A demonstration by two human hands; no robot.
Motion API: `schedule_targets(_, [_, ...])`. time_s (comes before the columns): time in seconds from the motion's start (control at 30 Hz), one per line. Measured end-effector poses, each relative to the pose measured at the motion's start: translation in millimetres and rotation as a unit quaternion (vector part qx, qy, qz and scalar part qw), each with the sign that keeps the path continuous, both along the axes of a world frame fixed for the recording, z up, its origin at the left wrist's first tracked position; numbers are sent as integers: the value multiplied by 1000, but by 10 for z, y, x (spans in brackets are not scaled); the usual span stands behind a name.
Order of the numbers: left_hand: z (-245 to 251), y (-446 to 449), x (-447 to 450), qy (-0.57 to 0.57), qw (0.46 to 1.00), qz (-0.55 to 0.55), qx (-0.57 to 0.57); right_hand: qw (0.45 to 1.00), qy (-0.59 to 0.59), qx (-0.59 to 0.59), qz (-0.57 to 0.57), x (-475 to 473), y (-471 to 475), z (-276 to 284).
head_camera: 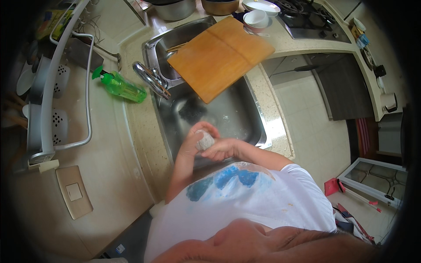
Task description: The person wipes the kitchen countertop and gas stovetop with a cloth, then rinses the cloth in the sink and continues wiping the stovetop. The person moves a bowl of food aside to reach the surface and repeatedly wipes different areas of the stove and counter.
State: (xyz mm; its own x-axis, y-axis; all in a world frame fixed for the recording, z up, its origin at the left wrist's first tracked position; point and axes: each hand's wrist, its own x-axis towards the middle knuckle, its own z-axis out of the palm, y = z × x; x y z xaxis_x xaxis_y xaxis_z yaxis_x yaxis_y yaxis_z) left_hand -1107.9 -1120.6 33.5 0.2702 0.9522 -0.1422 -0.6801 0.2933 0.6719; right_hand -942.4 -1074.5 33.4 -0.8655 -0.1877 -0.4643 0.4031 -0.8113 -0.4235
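Observation:
Over the near part of the stainless-steel sink basin [230, 121], both hands are around a pale grey-white rounded lump [205, 140]. Whether it is a bunched cloth or something else, I cannot tell. My left hand [191, 140] wraps it from the left, with fingers curled over its far side. My right hand [222, 148] presses against its lower right side. The hands hide parts of the lump. Beyond them, a chrome faucet [153, 80] stands at the sink's left edge. A wooden cutting board [220, 56] lies across the divider and the far basin.
A green pump bottle [123, 87] lies tilted left of the faucet. Bowls [256, 19], pots [176, 10] and a gas stove [310, 19] occupy the far counter. A metal wall rack [88, 98] juts out at left. Chopsticks [177, 47] show beside the board.

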Motion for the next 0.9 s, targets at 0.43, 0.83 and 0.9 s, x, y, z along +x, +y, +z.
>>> schedule_targets(0.43, [92,217,305,246,965,70,-51,910,-134,344,-186,-131,-201,-229])
schedule_targets(0.83, [-88,255,386,251,935,239,-70,732,-174,633,-182,-261,-141,-333])
schedule_targets(0.9, [-83,241,404,242,934,253,-71,721,-200,642,-166,-249,-143,-319])
